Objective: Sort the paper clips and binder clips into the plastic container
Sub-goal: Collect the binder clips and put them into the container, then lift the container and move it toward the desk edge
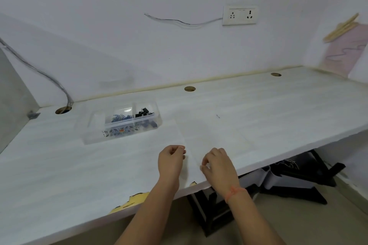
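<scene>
Far left on the desk [59,165], your clear plastic container [121,123] already holds blue paper clips [119,117] in one compartment and black binder clips [142,114] in the next: light, hard, slippery things, best pinched singly. Your left hand [171,160] pinches the near edge of a thin, limp paper sheet [209,135]. Your right hand [217,165] is curled on that edge too; whether it grips, I cannot tell.

Two hands, left [171,160] and right [218,165], pinch a white paper [209,133] on the tabletop [288,105]. Blue paper clips [120,117] and black binder clips [142,114] sit in the clear box [119,125].
</scene>
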The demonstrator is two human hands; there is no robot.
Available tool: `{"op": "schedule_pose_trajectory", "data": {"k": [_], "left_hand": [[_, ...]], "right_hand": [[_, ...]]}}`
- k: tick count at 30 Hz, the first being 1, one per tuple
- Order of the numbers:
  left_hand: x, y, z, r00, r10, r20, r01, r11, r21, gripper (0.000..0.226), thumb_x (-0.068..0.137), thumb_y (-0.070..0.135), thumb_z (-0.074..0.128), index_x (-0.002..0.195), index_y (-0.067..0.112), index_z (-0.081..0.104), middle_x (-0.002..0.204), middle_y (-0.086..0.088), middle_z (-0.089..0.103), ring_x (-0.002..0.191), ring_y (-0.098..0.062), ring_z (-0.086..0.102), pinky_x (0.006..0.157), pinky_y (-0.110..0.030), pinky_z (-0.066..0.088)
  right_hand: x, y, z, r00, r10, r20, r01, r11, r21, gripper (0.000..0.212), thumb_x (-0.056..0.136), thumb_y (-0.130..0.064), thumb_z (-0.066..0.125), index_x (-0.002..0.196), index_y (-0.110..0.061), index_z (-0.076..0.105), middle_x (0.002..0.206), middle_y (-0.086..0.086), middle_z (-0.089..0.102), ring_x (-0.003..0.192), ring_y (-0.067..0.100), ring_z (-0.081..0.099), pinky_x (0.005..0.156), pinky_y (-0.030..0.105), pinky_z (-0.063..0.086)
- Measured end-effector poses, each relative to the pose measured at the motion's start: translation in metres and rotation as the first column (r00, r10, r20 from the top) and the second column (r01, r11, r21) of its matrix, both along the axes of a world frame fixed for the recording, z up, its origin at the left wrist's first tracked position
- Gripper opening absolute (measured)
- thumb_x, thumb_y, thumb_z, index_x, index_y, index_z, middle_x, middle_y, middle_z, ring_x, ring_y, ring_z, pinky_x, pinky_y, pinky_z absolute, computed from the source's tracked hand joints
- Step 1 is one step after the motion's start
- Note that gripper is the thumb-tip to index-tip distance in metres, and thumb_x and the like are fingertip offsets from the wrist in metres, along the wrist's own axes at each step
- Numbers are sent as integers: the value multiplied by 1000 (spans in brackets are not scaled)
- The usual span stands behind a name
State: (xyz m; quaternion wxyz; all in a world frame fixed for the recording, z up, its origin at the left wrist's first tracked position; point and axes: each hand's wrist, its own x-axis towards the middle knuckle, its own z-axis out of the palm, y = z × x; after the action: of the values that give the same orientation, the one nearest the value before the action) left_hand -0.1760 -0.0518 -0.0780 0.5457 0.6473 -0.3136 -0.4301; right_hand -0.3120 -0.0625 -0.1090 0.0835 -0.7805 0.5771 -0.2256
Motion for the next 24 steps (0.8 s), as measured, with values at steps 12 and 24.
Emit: {"op": "schedule_pose_trajectory", "data": {"k": [12, 24], "left_hand": [[30, 20, -7, 995, 54, -89, -58, 998, -37, 40, 94, 23, 51, 133, 18, 46, 137, -6, 49, 122, -25, 49, 108, -41, 39], [121, 42, -3, 883, 459, -102, -466, 882, -67, 31, 96, 32, 44, 79, 8, 53, 72, -5, 50, 64, -20, 45, 59, -29, 39]], "right_hand": [[33, 29, 134, 793, 146, 591, 320, 725, -610, 21, 97, -21, 43, 93, -4, 56, 93, 0, 56, 77, 2, 51, 66, 12, 44], [34, -30, 121, 605, -51, 794, 36, 999, 37, 22, 97, -31, 45, 112, -24, 59, 97, -1, 65, 91, 19, 65, 87, 38, 52]]}}
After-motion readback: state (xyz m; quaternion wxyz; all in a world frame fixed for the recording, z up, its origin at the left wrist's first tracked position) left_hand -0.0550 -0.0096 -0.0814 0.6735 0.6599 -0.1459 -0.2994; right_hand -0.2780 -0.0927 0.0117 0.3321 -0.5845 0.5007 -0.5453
